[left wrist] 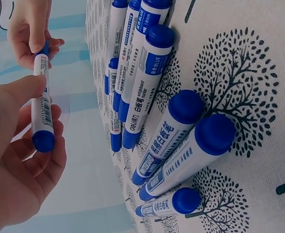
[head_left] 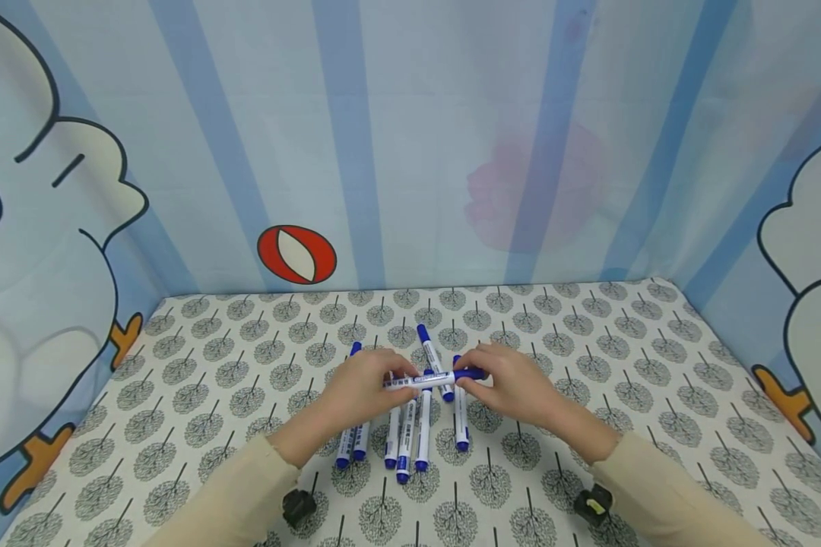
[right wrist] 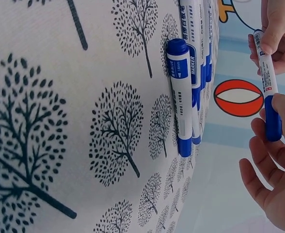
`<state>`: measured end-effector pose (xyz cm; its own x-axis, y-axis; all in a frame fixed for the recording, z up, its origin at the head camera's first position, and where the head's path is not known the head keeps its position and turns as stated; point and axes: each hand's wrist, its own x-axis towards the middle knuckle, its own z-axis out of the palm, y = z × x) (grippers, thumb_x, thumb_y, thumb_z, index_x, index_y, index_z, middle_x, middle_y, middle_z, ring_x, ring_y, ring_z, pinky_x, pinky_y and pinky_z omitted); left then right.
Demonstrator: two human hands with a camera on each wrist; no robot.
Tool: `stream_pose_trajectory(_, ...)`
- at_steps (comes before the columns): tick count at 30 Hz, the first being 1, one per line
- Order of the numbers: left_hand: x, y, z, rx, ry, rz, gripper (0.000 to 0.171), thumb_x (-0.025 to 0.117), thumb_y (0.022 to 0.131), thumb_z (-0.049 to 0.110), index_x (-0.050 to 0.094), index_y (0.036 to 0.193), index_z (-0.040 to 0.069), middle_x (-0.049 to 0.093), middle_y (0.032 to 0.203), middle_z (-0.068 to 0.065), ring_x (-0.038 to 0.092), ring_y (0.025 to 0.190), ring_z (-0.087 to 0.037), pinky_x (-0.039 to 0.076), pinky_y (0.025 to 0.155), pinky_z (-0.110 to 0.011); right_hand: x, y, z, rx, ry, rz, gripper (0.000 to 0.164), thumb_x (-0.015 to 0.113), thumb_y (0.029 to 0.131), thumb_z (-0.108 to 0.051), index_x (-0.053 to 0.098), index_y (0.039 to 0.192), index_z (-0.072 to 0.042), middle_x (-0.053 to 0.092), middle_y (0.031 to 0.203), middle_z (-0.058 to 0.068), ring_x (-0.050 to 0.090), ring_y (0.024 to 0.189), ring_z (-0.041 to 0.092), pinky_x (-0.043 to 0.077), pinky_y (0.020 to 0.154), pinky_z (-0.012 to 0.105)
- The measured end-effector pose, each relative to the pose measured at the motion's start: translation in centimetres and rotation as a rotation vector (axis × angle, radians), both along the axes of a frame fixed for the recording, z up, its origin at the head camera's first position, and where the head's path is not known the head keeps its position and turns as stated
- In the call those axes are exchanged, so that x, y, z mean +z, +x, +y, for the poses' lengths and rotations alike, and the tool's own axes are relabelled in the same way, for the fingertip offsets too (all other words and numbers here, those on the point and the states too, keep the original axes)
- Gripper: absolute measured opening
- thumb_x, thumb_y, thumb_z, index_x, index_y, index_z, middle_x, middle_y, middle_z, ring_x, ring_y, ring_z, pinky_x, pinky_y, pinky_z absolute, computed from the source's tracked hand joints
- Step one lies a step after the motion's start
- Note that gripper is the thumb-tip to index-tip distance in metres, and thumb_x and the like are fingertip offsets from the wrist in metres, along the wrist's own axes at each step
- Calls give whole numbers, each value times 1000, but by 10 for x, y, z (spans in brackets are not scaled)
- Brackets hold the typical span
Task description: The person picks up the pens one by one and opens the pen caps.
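A whiteboard marker (head_left: 435, 380) with a white barrel and blue cap is held level above the tablecloth, between both hands. My left hand (head_left: 368, 386) pinches the barrel near its blue tail end, thumb on one side and fingers on the other; the barcode faces up in the left wrist view. At the opposite end, my right hand (head_left: 515, 384) pinches the blue cap (right wrist: 273, 118) between thumb and forefinger, the other fingers loosely bent. The cap is on the barrel. Under the hands lie several similar markers (left wrist: 150, 87), side by side and partly overlapping, some partly hidden by the left hand.
A single marker (head_left: 461, 414) lies to the right of the group, and another (head_left: 431, 351) slants at the back. The tablecloth (head_left: 657, 425) has a tree print. Behind the table hangs a striped cartoon curtain (head_left: 438, 152).
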<state>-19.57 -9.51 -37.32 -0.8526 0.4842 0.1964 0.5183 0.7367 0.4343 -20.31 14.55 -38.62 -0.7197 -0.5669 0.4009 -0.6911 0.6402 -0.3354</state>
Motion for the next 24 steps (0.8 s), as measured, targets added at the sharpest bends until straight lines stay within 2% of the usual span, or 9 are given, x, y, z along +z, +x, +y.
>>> stream_pose_trajectory(5,0,1,0,15,-24,5,20,72,78,30,71,96,21,58,78,13,48,65,-3,41,54,-19,1,1,0,11,23,10,18,70,81,-24,66,96,-16,60,80,-9,55,70,6,47,62,20)
stream_pose_trajectory(9,1,1,-1,13,-44,36,20,71,79,30,71,97,21,60,80,14,47,67,-2,41,57,-19,0,1,0,13,41,13,17,69,82,-25,66,96,-16,60,80,-9,53,69,6,44,61,17)
stream_pose_trajectory(17,-1,1,-4,-32,-54,114,19,70,80,28,70,97,20,56,78,13,45,66,-2,40,57,-18,0,1,0,24,59,19,13,65,85,-24,65,96,-18,60,79,-10,51,70,7,42,60,18)
stream_pose_trajectory(24,-3,3,-5,-63,-50,118,18,68,82,27,69,98,20,50,76,14,42,64,-2,39,55,-17,2,2,1,17,73,-6,11,63,87,-26,65,96,-21,53,74,-14,43,67,7,37,54,18)
